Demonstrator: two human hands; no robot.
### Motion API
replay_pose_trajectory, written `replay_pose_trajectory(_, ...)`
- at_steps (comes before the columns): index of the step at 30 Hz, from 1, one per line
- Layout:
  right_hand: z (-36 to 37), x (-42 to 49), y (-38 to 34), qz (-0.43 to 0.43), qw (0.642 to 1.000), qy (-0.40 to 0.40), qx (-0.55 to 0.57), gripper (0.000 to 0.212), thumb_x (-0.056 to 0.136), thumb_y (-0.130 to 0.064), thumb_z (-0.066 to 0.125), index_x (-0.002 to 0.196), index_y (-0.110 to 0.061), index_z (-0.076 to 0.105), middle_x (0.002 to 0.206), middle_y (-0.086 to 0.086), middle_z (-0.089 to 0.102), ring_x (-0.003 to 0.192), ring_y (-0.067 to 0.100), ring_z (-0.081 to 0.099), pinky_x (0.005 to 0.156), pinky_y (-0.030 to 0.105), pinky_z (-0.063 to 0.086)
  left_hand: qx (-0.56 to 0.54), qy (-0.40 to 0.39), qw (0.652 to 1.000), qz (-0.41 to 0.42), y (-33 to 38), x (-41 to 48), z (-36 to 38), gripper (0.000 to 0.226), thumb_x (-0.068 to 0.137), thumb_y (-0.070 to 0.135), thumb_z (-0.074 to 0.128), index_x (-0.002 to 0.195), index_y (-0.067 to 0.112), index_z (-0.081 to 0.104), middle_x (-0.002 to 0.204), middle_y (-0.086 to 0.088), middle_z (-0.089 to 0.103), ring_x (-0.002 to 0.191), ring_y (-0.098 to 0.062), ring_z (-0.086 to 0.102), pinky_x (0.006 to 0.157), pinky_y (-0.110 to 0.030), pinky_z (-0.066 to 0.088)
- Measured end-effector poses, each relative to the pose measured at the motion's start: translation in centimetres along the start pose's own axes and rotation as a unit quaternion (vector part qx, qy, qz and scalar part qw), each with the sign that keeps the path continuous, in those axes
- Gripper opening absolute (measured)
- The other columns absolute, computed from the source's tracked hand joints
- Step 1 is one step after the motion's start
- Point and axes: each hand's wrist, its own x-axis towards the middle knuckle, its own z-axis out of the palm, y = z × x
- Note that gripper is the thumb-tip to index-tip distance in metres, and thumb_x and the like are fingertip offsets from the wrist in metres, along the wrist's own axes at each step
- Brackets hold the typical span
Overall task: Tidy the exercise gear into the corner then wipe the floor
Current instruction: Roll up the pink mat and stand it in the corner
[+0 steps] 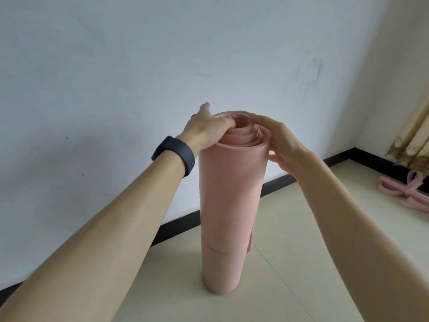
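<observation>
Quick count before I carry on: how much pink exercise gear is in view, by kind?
Rolled yoga mat: 1
Resistance band: 1
Total: 2

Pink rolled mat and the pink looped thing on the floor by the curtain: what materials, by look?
The rolled mat is likely matte foam: thick, soft-edged layers show at the spiral top. The looped thing is possibly foam-padded tubing, rounded matte pink loops; too distant to confirm.
</observation>
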Motion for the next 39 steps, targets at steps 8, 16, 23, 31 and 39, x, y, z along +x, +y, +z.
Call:
replay_pose_trajectory(8, -0.5, 3.4, 0.2, -0.005, 0.993, 0.097, -0.062, 0.021, 0.076, -0.028, 0.057, 0.082, -0.009, 0.064, 0.071, -0.001, 0.055, 0.063, 0.017, 0.051, 0.054, 0.024, 0.037, 0.054, -0.066, 0.996, 0.039, 0.9, 2.9, 0.9, 0.008, 0.079, 0.025, 0.049, 0.08, 0.025, 0.056, 0.083, 0.002, 0.055, 0.08, -0.019, 0.051, 0.073, -0.034, 0.038)
replay_pose_trajectory(16, 1.0, 3.5, -0.3, 0.074, 0.994, 0.057, -0.057, 0.044, 0.081, -0.022, 0.055, 0.123, -0.034, 0.057, 0.108, -0.012, 0.068, 0.101, 0.01, 0.064, 0.087, 0.03, 0.052, 0.238, -0.049, 0.969, -0.033, 1.1, 2.0, 2.0, 0.07, 0.088, 0.027, 0.041, 0.153, 0.043, 0.017, 0.161, -0.001, 0.019, 0.149, -0.021, 0.007, 0.117, -0.054, 0.017)
replay_pose_trajectory(23, 0.6, -4.0, -6.0, 0.29, 0.948, -0.067, -0.115, 0.066, 0.074, -0.033, 0.067, 0.132, -0.044, 0.037, 0.111, -0.005, 0.056, 0.095, 0.028, 0.061, 0.055, 0.043, 0.06, 0.294, -0.111, 0.913, -0.261, 4.4, -4.7, 0.2, 0.093, 0.082, 0.031, 0.051, 0.148, 0.045, -0.013, 0.162, -0.01, -0.007, 0.107, -0.041, 0.052, 0.081, -0.046, 0.05)
replay_pose_trajectory(31, -1.6, -20.1, -14.5, 0.34, 0.935, 0.007, -0.097, 0.067, 0.077, -0.017, 0.056, 0.136, -0.045, 0.043, 0.108, -0.011, 0.067, 0.094, 0.018, 0.064, 0.083, 0.037, 0.058, 0.234, -0.156, 0.912, -0.299, 14.9, -17.6, -4.2, 0.057, 0.082, 0.025, 0.055, 0.134, 0.037, 0.036, 0.119, -0.008, 0.049, 0.09, -0.039, 0.06, 0.079, -0.041, 0.054)
replay_pose_trajectory(39, -8.3, -36.1, -20.6, 0.399, 0.901, 0.169, 0.014, 0.056, 0.086, -0.022, 0.065, 0.138, -0.036, 0.049, 0.097, -0.024, 0.068, 0.094, -0.001, 0.065, 0.081, 0.02, 0.048, 0.265, -0.272, 0.894, -0.238, 28.7, -26.9, -1.8, 0.058, 0.084, 0.018, 0.049, 0.137, 0.04, 0.04, 0.134, -0.001, 0.043, 0.097, -0.038, 0.062, 0.083, -0.038, 0.051)
